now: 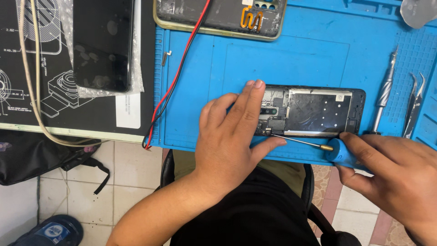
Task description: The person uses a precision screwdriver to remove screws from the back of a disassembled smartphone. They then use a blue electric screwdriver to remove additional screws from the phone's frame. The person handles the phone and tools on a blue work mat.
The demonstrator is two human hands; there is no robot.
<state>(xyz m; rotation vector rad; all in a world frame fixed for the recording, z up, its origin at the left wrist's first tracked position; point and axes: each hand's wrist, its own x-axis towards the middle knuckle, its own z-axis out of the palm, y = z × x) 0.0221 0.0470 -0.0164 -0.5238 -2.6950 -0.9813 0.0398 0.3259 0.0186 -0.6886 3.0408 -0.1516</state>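
Head view — screwdriver (318, 148) on opened phone (318, 111)

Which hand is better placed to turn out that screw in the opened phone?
Probably the right hand: it already grips the blue screwdriver, whose tip meets the phone near its lower edge. The left hand lies flat on the phone's end, steadying it.
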